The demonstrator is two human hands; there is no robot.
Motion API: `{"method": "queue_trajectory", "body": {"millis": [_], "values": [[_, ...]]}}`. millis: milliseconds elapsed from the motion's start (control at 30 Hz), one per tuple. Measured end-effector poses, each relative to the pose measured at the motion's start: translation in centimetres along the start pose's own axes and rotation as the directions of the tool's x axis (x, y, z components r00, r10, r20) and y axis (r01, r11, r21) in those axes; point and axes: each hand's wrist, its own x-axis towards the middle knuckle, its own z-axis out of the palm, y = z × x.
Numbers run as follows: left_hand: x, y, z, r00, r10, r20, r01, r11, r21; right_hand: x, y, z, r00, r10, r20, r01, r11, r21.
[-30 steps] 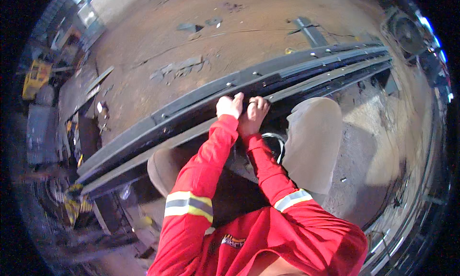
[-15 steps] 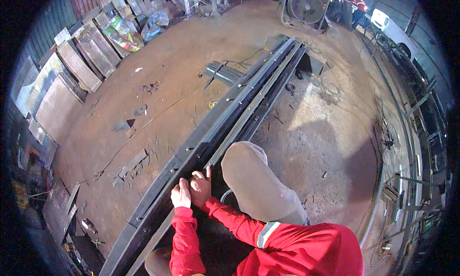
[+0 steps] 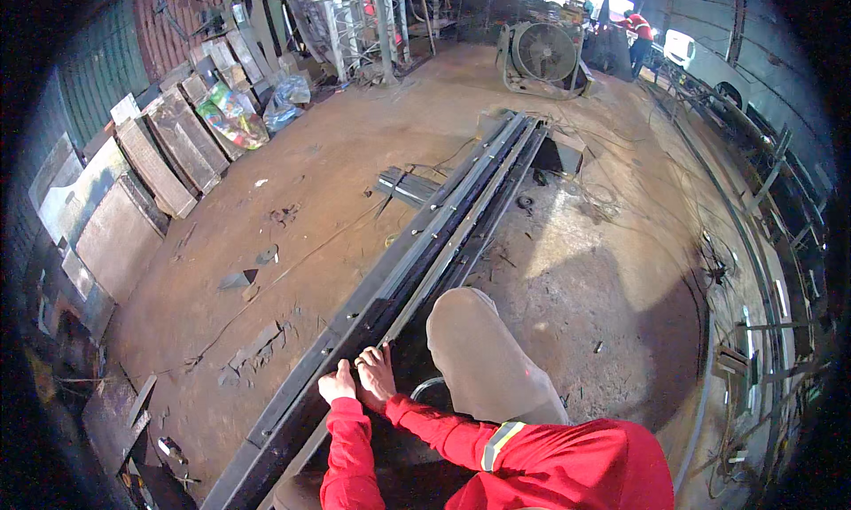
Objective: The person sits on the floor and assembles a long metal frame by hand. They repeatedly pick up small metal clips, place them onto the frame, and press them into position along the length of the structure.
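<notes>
Long dark metal bars (image 3: 424,241) lie side by side in front of me, running from lower left to the far middle, with small bolts (image 3: 352,315) spaced along them. My left hand (image 3: 337,382) is closed in a fist-like grip over the near part of the bars, thumb uppermost; what lies in its fingers is hidden. Right beside it, my right hand (image 3: 376,375) has its fingers bent, the foremost fingertips at the edge of a bar by a small bolt. Whatever it pinches is too small to make out. The hands are almost touching.
My bent knee (image 3: 486,359) rises close right of the bars. Short dark bars (image 3: 406,187) lie crosswise on the left. Scrap pieces (image 3: 257,346) litter the brown floor. Metal sheets (image 3: 120,231) lean at left. A large fan (image 3: 544,53) and a person (image 3: 636,36) are farther off.
The view has tilted up, so the bars and floor sit lower and more of the background shows. Both hands stay together at the bars, the right fingers slightly more bent.
</notes>
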Motion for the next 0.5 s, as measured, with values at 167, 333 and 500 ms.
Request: {"method": "queue_trajectory", "body": {"millis": [167, 333, 500], "values": [[-0.4, 0.7, -0.2, 0.999, -0.014, -0.053, 0.018, 0.997, 0.077, -0.4, -0.6, -0.8, 0.994, -0.052, -0.098, 0.066, 0.988, 0.138], [-0.4, 1.9, -0.7, 0.999, 0.041, 0.036, -0.042, 0.998, 0.049, -0.1, -0.3, 0.9, 0.994, -0.024, -0.105, 0.034, 0.995, 0.089], [-0.9, 3.2, -3.0, 0.935, -0.178, 0.305, 0.103, 0.964, 0.247, 0.6, -1.6, 0.0, 0.986, 0.038, 0.163, -0.038, 0.999, -0.003]]}}
